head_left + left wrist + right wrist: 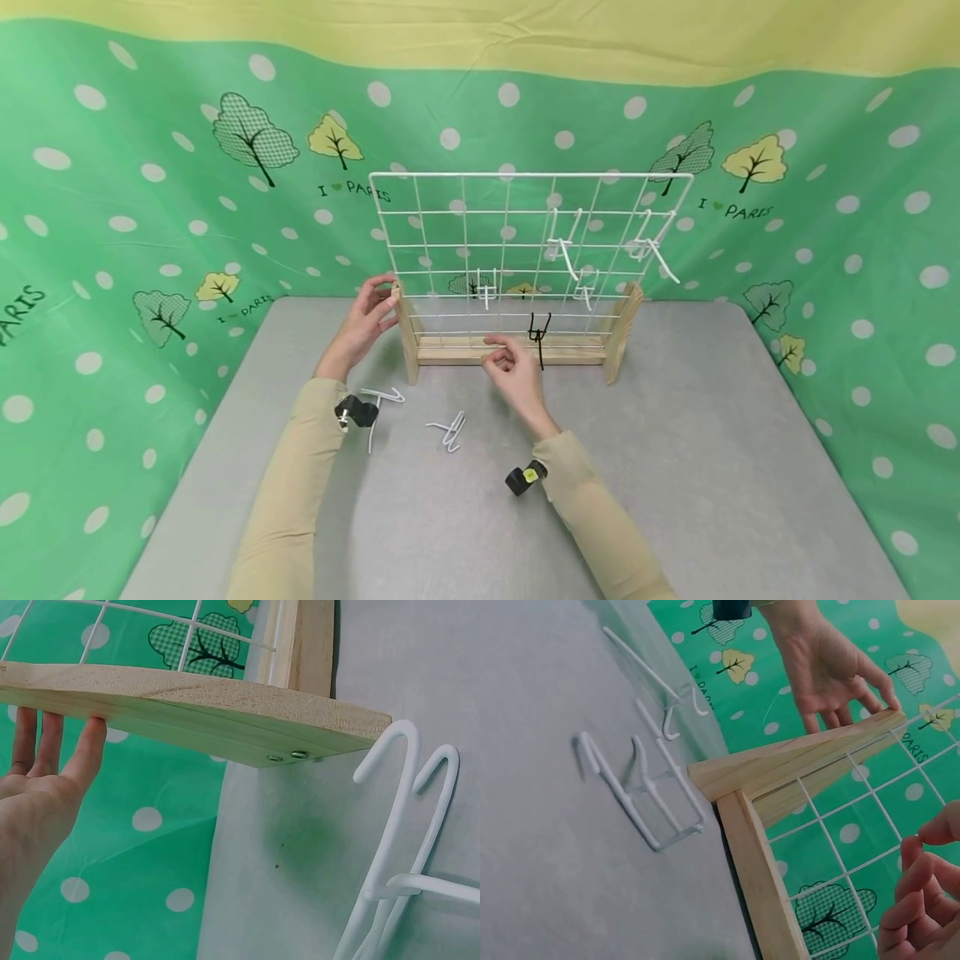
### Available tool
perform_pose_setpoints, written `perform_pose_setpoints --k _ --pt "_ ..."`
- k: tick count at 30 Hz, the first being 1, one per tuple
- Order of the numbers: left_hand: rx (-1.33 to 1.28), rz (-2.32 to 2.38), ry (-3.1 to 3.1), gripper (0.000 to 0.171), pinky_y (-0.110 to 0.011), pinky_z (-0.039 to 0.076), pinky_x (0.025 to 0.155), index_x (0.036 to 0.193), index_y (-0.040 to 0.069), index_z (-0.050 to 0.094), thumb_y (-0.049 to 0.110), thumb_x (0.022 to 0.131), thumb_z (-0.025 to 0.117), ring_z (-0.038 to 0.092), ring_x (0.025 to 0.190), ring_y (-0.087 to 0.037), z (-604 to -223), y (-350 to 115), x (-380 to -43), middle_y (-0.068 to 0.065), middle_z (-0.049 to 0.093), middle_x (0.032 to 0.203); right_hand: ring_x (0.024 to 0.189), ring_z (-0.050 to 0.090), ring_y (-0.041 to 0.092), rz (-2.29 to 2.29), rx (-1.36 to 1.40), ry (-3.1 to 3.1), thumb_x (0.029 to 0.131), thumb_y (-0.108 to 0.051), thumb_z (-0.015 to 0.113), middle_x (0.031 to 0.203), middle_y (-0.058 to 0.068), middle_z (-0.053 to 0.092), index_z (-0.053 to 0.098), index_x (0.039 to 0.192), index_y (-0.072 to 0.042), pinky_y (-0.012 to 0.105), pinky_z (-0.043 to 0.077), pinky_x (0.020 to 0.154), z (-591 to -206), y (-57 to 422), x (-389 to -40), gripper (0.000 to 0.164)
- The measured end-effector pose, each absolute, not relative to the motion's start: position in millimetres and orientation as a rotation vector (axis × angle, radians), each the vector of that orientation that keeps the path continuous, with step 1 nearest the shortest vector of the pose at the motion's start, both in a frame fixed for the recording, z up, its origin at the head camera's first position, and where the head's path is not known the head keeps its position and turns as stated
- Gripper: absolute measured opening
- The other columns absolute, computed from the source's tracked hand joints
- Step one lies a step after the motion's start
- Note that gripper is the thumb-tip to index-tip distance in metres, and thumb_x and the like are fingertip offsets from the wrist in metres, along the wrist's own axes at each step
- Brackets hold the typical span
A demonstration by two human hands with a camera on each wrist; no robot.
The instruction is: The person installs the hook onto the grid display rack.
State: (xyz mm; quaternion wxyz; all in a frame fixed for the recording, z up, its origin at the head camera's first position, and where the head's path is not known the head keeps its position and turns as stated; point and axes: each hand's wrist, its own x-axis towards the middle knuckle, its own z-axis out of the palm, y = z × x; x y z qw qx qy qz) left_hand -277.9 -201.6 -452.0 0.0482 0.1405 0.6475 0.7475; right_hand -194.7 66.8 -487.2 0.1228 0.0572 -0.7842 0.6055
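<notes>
A white wire grid [462, 245] stands in a wooden frame on the table. My left hand [362, 325] is at the frame's left wooden post [406, 337]; in the left wrist view its fingertips press the post's outer face. In front of the lower grid is my right hand [517, 375], fingers curled. Its thumb and index tips meet in the right wrist view, overlapping the grid, with nothing seen between them. Just right of that hand, a black hook [538, 335] hangs on the low wires. Several white hooks hang higher, one [487, 293] above the right hand.
Two loose white hooks lie on the grey table [720, 467]: one [384, 397] beside the left wrist, another [452, 433] between the forearms. A green dotted cloth [150, 225] with printed trees encloses the back and sides.
</notes>
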Motion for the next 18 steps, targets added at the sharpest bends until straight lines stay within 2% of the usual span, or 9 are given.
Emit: perform_pose_setpoints --k 7,14,18 --pt "0.417 2.263 1.989 0.032 -0.056 0.036 0.106 0.132 0.021 0.044 0.012 0.101 0.05 0.041 0.119 -0.022 -452 -201 -278 -0.007 0.042 0.124 0.055 0.052 0.006 1.829 0.206 -2.273 0.079 0.005 0.064 0.073 0.006 0.066 0.066 0.105 0.001 0.015 0.038 0.046 -498 66 -191 0.026" --pt "0.413 2.268 1.987 0.031 -0.057 0.035 0.107 0.13 0.024 0.045 0.012 0.101 0.05 0.039 0.121 -0.023 -452 -201 -278 -0.007 0.041 0.126 0.059 0.051 0.014 1.863 0.269 -2.31 0.081 0.014 0.06 0.079 0.023 0.064 0.063 0.105 0.008 0.015 0.038 0.049 -464 64 -168 0.025" --pt "0.413 2.271 1.986 0.033 -0.056 0.035 0.107 0.133 0.019 0.042 0.012 0.102 0.05 0.04 0.121 -0.023 -452 -201 -279 -0.007 0.041 0.126 0.059 0.05 0.013 1.852 0.3 -2.318 0.082 0.014 0.06 0.08 0.023 0.063 0.061 0.107 0.012 0.014 0.038 0.049 -467 65 -167 0.026"
